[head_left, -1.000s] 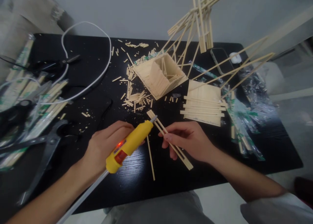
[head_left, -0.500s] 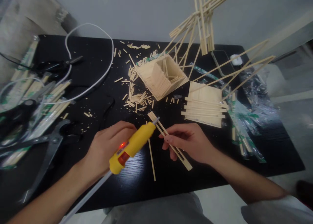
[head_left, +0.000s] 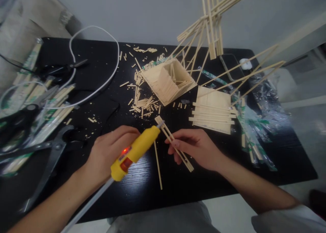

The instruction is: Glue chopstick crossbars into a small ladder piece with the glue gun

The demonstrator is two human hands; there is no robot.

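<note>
Where the left hand (head_left: 109,151) wraps a yellow glue gun (head_left: 136,153), I record a closed grip, its fingers mostly hidden behind the smooth casing. A small red light (head_left: 124,150) glows on the gun's side, and a straight white length (head_left: 89,204) leaves its rear; whether cord or rod I cannot tell. The slim metallic nozzle (head_left: 161,124) is directed at the far end of a narrow wooden frame (head_left: 179,153); contact between tip and wood I cannot confirm from my distant post. This frame, pale slim sticks set parallel with a slit between them, slants across the view, pinched between thumb and fingers of the right hand (head_left: 198,146). One loose stick (head_left: 158,166), partly covered by the gun, lies on the black, glossy desk (head_left: 178,189).

Beyond the hands I log a hopper-like wooden box (head_left: 168,87), ribbed and open-topped, on a square base, with short cylindrical offcuts (head_left: 145,102) scattered along its left. To its right is a flat, smooth panel (head_left: 212,94) crossed by several parallel sticks (head_left: 213,117). A lattice of long sticks (head_left: 211,25) rises behind the box. At left I find dark metal pliers (head_left: 56,144), film-wrapped stick bundles (head_left: 54,114) and a looped white cable (head_left: 119,53); at right, crumpled clear wrappers (head_left: 265,87).
</note>
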